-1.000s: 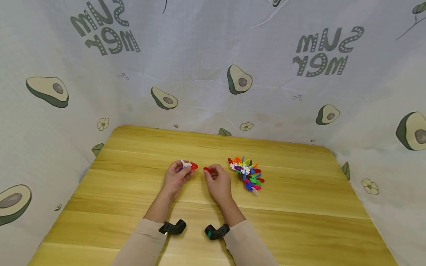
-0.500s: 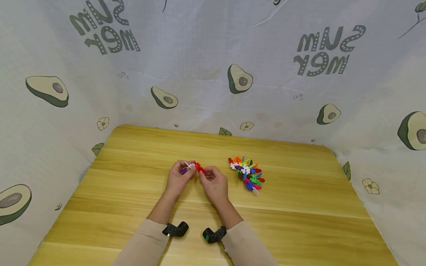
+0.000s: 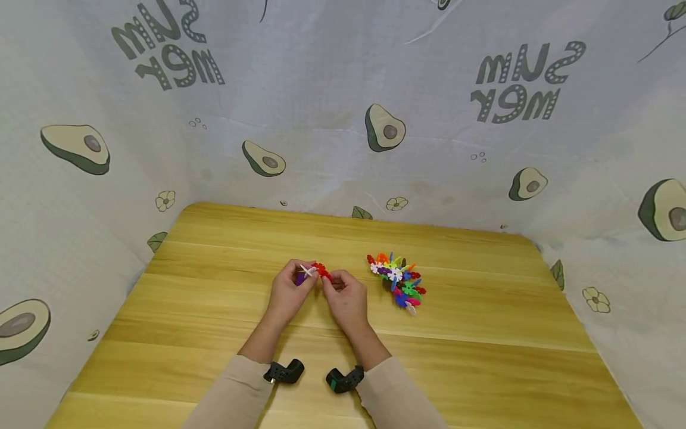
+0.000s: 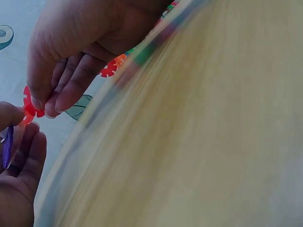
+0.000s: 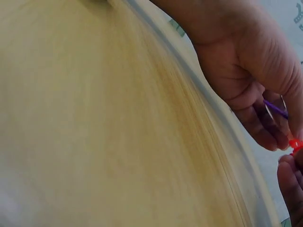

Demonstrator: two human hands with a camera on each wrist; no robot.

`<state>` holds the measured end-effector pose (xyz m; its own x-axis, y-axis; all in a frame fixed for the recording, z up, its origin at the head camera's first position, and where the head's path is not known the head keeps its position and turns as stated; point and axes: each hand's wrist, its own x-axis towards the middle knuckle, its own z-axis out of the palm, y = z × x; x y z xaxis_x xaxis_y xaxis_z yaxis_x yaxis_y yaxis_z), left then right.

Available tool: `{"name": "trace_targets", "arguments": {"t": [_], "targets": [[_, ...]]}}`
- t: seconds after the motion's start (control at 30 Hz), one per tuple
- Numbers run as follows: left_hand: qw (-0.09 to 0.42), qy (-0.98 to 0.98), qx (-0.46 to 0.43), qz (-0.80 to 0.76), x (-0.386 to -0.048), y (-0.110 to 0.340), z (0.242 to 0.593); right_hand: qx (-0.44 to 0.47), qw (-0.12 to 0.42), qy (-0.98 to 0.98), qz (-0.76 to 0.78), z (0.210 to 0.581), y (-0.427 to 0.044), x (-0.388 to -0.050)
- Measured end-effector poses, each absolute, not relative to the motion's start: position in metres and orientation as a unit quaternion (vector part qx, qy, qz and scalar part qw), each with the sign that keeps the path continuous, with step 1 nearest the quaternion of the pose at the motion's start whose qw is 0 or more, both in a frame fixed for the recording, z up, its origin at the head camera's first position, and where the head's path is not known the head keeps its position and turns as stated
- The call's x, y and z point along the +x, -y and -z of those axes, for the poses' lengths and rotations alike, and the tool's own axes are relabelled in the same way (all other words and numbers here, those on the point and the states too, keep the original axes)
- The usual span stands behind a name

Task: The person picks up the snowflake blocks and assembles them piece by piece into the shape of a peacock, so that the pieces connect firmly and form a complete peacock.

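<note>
My left hand (image 3: 286, 292) pinches a small cluster of notched plastic discs: a white disc (image 3: 308, 270), a purple disc (image 3: 300, 278) and a red one at its right side. My right hand (image 3: 347, 298) holds a red notched disc (image 4: 37, 112) between thumb and fingertips, against the cluster's red part (image 3: 319, 268). Fingertips hide how the two red discs meet. Both hands are close together over the table. In the right wrist view, a bit of red disc (image 5: 295, 144) shows between the fingers.
Right of my right hand, a larger multicoloured bundle of joined discs (image 3: 396, 277) lies on the wooden table (image 3: 471, 369). A printed cloth (image 3: 321, 119) hangs behind the table and along its sides.
Both hands have come together; the red disc in my right hand moved left to the cluster. The cluster has turned, with more purple showing. The large bundle stays put.
</note>
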<state>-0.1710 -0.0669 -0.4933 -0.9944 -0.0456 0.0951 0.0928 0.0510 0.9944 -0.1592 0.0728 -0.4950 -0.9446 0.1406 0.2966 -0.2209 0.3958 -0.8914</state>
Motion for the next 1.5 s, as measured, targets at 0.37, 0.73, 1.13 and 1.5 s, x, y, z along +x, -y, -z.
{"name": "trace_targets", "arguments": {"t": [0.37,0.73,1.13,1.5], "targets": [[0.05,0.731,-0.037,0.679,-0.169,0.066,0.497,0.041,0.167,0.835,-0.523,0.499,-0.074,-0.162],[-0.023,0.647,-0.027,0.762,-0.171,0.068,0.492,0.104,0.277,0.834,-0.465,0.499,-0.082,-0.164],[-0.024,0.521,0.037,0.852,-0.172,0.072,0.492,0.191,0.273,0.872,-0.359,0.475,-0.088,-0.159],[-0.034,0.494,0.051,0.867,-0.174,0.075,0.494,-0.061,0.236,0.894,-0.377,0.416,-0.164,-0.16]]}}
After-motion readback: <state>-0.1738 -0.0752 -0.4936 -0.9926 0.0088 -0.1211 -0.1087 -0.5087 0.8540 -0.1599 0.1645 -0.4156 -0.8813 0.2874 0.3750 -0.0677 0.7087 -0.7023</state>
